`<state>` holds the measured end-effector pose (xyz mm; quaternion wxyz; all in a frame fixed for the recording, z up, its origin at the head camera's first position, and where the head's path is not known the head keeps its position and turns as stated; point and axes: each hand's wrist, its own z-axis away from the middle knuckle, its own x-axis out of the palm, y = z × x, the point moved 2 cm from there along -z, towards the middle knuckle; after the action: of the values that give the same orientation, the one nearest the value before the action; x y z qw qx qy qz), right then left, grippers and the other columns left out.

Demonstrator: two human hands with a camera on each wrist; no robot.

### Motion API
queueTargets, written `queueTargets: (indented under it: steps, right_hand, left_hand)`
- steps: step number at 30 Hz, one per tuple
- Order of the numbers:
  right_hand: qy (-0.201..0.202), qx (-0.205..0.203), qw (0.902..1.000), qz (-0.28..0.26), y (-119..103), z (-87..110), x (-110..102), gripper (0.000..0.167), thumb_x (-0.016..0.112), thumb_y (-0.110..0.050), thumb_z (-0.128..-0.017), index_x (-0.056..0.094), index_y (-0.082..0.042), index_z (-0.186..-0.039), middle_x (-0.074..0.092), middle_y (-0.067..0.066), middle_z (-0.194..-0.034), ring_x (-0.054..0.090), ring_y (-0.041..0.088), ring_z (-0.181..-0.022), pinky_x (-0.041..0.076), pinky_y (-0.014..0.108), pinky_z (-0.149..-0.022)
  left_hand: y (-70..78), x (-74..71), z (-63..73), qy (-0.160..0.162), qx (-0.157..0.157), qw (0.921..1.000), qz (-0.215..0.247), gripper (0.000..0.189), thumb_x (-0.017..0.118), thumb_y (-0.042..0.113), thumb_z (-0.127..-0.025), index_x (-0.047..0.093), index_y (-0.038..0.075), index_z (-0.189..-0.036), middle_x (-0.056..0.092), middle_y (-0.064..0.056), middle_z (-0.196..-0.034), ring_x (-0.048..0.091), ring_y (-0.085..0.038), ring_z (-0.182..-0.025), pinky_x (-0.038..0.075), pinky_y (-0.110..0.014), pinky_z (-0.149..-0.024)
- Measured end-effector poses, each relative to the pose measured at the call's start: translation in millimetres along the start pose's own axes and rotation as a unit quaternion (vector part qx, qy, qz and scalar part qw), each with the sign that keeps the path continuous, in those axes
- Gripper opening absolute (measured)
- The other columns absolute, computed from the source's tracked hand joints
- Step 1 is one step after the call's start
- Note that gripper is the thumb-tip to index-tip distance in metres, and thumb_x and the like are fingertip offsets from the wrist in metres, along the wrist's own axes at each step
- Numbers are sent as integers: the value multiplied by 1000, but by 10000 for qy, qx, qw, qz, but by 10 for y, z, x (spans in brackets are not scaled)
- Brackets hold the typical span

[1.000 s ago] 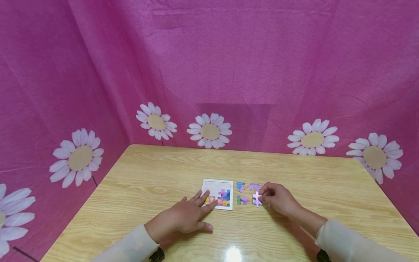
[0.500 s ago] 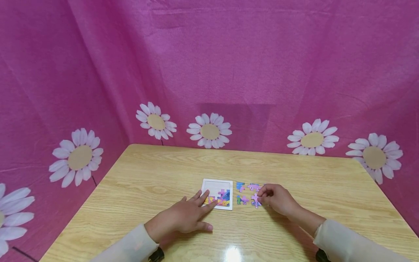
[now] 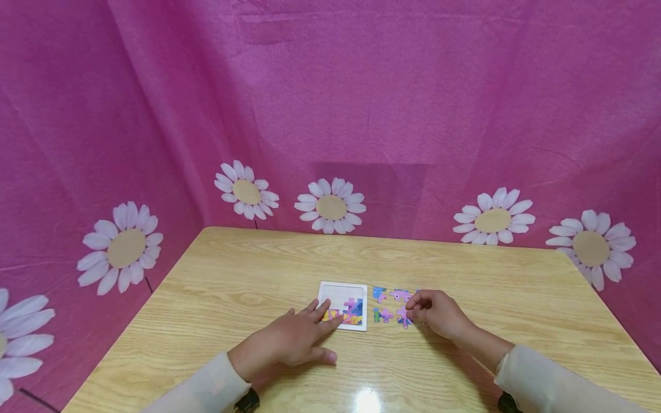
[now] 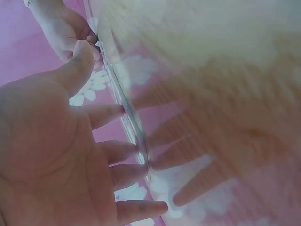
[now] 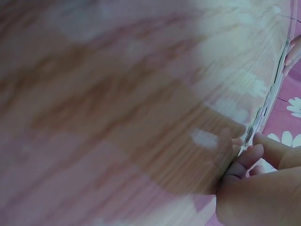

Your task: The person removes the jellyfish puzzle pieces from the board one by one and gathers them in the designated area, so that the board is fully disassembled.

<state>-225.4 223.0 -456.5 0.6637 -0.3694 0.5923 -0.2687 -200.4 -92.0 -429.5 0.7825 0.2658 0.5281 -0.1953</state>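
Note:
My left hand (image 3: 291, 341) lies with spread, straight fingers over the lower left of a small white puzzle tray (image 3: 364, 310), fingertips on the tray and the joined pieces inside. Those joined pieces (image 3: 356, 310) are yellow, pink and blue and fill its lower and right part. To the tray's right, my right hand (image 3: 441, 315) pinches the right edge of a pink and purple jigsaw piece (image 3: 402, 317) between thumb and index finger, low at the tabletop. The right wrist view shows the curled fingers (image 5: 244, 162) of that hand; the piece is hidden there.
Loose jigsaw pieces lie between tray and right hand: a blue and pink piece (image 3: 379, 294), a green and purple piece (image 3: 383, 315) and a pink piece with eyes (image 3: 400, 295). The wooden table (image 3: 258, 269) meets a magenta curtain (image 3: 361, 103) printed with daisies.
The piece at my right fingertips has shifted slightly left and its pale glare has gone, so its purple colours show. My left hand has stayed on the tray.

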Motion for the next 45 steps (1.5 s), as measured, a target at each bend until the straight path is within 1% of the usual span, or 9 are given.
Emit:
queueTargets:
  steps: [8,14,17,21,27,31,37,41,45]
  right_hand:
    - [-54,108,9997,-221,-11,19,4,6,74,1,-90,70,2,-95,64,6,-82,54,15,-74,46,23,-59]
    - [-117,224,9986,-464,-30,19,-4,8,74,1,-91,70,4,-96,64,7,-82,53,15,-72,46,24,-59]
    - [-178,301,9974,-625,-38,11,-13,8,74,1,-91,70,5,-97,64,7,-83,53,16,-72,47,25,-58]
    - [-260,297,9957,-833,-55,-15,-25,6,71,4,-93,69,5,-98,65,8,-83,54,16,-70,47,26,-57]
    - [-279,47,9962,-822,-114,-64,-21,7,71,4,-92,69,6,-99,64,6,-81,55,15,-68,47,26,-55]
    - [-281,-179,9968,-724,-173,-106,23,8,71,4,-92,70,7,-99,64,6,-81,56,16,-69,48,26,-54]
    - [-104,-494,9976,-466,-272,-176,120,9,76,-1,-90,71,4,-96,66,5,-81,55,13,-71,46,24,-57]
    - [-71,-409,9979,-497,-336,-219,211,8,76,-1,-89,72,3,-95,66,4,-80,55,12,-70,47,24,-58]
    - [-129,-301,9977,-600,-406,-249,290,9,75,-1,-90,72,4,-98,65,4,-80,56,12,-66,48,25,-55]
  left_hand:
    - [5,-36,11,-3,-44,10000,23,80,53,70,-95,34,32,-163,21,-11,-171,19,-36,-157,31,-68,-114]
    - [30,-50,16,44,70,10000,-15,78,54,67,-97,33,32,-163,20,-10,-172,17,-36,-158,30,-69,-115]
    - [47,-51,-1,70,139,9999,-4,76,53,68,-97,33,35,-163,19,-9,-172,16,-35,-158,28,-69,-115]
    - [63,-36,-37,97,234,9997,-35,74,51,69,-97,32,39,-162,18,-9,-172,15,-35,-158,26,-70,-116]
    - [78,-1,-85,15,271,9996,-123,74,50,70,-97,31,41,-162,18,-9,-172,16,-37,-158,27,-72,-114]
    - [88,14,-90,-42,213,9996,-156,75,51,70,-97,30,41,-162,18,-9,-172,18,-37,-157,29,-71,-114]
    - [118,18,-91,-51,126,9997,-223,75,52,70,-97,30,40,-162,18,-10,-172,19,-38,-157,31,-70,-113]
    - [136,16,-99,-86,56,9996,-254,76,52,70,-96,29,41,-163,18,-10,-172,17,-37,-157,31,-70,-113]
    - [142,18,-111,-92,26,9995,-310,78,53,71,-95,28,42,-163,18,-9,-172,17,-36,-158,33,-69,-113]
